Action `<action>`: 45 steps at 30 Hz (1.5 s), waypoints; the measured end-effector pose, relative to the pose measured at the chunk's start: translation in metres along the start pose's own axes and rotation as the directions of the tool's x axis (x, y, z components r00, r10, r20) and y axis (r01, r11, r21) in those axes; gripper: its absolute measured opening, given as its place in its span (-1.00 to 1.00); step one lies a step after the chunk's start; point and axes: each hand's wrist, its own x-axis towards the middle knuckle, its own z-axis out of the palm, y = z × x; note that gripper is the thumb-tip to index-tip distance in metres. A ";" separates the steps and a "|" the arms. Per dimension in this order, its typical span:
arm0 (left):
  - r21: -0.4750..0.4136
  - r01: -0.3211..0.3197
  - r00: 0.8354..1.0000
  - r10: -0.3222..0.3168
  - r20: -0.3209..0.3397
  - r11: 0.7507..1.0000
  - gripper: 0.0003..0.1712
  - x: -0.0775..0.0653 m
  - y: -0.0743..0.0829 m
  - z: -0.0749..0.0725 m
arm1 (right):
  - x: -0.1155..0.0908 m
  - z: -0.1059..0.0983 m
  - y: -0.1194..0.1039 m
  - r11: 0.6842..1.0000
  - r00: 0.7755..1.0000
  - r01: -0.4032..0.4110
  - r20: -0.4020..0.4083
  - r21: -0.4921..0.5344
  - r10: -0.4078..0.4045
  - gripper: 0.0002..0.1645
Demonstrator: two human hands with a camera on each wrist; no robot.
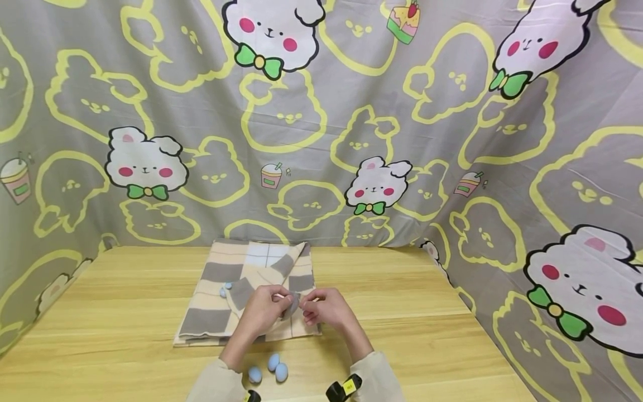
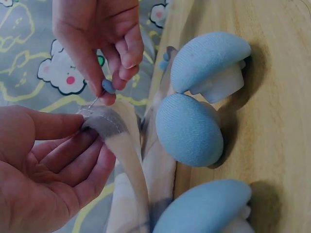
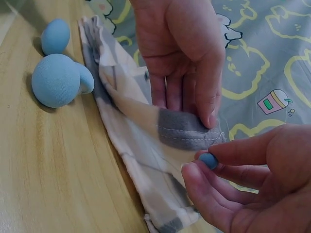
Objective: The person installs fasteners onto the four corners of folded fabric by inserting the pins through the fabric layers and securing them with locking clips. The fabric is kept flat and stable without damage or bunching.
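A plaid cloth (image 1: 208, 322) in grey, cream and white lies folded on the table. My left hand (image 1: 268, 307) pinches its raised, stitched grey corner (image 3: 182, 131) between thumb and fingers. Close beside that corner, my right hand (image 1: 329, 308) grips a small blue-headed pin (image 2: 108, 86) between thumb and fingertips. In the left wrist view a thin shaft runs from the blue head to the cloth's edge, where white thread shows. Nearer the person lie three blue mushroom-shaped clips (image 1: 273, 362) with fabric-like caps and white stems.
More small blue pieces (image 1: 223, 290) rest on the cloth's left part. The wooden table (image 1: 402, 318) extends to both sides. A grey curtain (image 1: 311, 167) printed with cartoon rabbits hangs behind the table and along its sides.
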 end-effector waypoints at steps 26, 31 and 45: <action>0.038 -0.017 0.999 0.015 0.041 0.999 -0.94 -0.005 0.005 -0.001 | -0.002 0.000 -0.001 1.000 1.000 -0.001 -0.007 -0.024 0.001 -0.80; 0.066 -0.039 0.998 0.036 0.051 0.997 -0.88 -0.004 0.004 -0.002 | -0.002 0.000 0.000 1.000 1.000 -0.007 -0.008 -0.013 0.007 -0.81; 0.056 -0.059 0.997 0.056 0.058 0.997 -0.93 -0.004 0.002 0.001 | 0.000 0.001 0.002 0.999 1.000 -0.028 0.000 0.041 0.028 -0.82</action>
